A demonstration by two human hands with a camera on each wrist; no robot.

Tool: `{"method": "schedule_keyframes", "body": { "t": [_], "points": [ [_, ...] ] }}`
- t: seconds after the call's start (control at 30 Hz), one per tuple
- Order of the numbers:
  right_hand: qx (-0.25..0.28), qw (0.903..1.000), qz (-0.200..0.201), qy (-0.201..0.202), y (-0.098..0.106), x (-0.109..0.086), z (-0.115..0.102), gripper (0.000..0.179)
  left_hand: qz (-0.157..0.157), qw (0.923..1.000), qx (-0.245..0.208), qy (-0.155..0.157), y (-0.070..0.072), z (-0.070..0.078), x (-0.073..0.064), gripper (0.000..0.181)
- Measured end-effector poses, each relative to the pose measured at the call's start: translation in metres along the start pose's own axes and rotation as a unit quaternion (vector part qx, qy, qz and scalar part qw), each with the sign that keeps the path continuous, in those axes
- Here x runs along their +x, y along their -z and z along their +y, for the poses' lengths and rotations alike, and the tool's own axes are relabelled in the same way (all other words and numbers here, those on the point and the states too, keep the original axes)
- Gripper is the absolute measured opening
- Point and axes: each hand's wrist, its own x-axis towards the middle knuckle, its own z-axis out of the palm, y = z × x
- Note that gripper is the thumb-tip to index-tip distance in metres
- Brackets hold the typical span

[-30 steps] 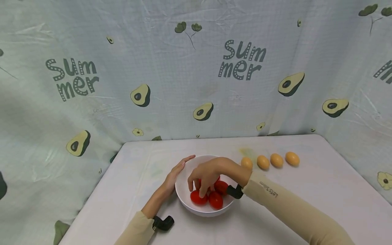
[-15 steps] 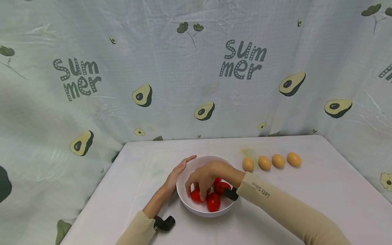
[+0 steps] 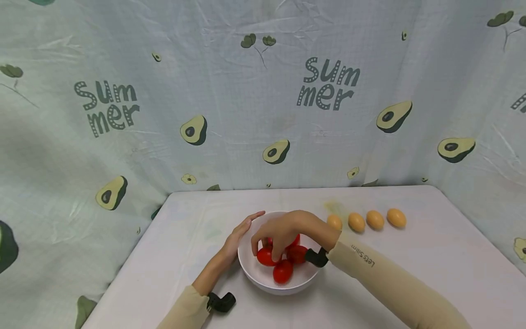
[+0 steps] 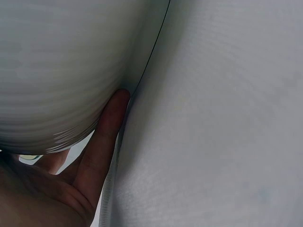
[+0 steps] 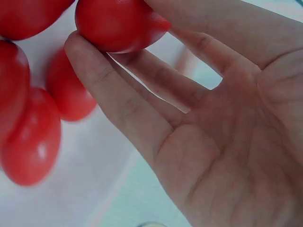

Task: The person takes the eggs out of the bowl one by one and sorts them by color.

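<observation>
Avocado-printed sheeting (image 3: 242, 96) hung behind the white table (image 3: 193, 233), with four orange ovals (image 3: 356, 222) lined up toward its far right corner. Short of the far edge, the left hand (image 3: 236, 238) rested, fingers extended, against a white bowl (image 3: 280, 291), inside which the right hand (image 3: 276, 231) pinched a red tomato (image 5: 116, 23) beside other tomatoes (image 3: 283, 273).

Tomatoes (image 3: 283, 272) in bowl (image 3: 306, 277) on table (image 3: 197, 242)

Red ovals (image 5: 33, 146), smooth, glossy; bowl (image 3: 249, 265), smooth, plastic-looking; sleeves (image 3: 390, 274), matt cloth; backdrop (image 3: 230, 91), creased sheeting, slight sheen.
</observation>
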Motion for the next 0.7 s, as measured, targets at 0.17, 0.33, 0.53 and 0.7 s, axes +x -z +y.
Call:
{"method": "schedule_keyframes", "body": {
  "t": [0.17,0.33,0.53,0.7],
  "points": [
    [0.032,0.9991,0.025,0.013,0.005,-0.015,0.003,0.038,0.005,1.0000,0.002,0.000,-0.001,-0.001,0.001,0.054],
    [0.056,0.9969,0.044,0.033,0.002,-0.024,0.009,0.037,0.002,1.0000,0.003,-0.003,0.000,-0.001,0.001,0.054],
    [0.085,0.9922,0.073,0.055,-0.003,-0.037,0.020,0.039,0.013,0.9999,0.008,-0.001,-0.002,-0.003,0.000,0.054],
    [0.100,0.9858,0.113,0.072,-0.001,-0.059,0.030,0.042,0.022,0.9997,0.007,0.000,-0.003,-0.003,0.001,0.054]
  ]
}}
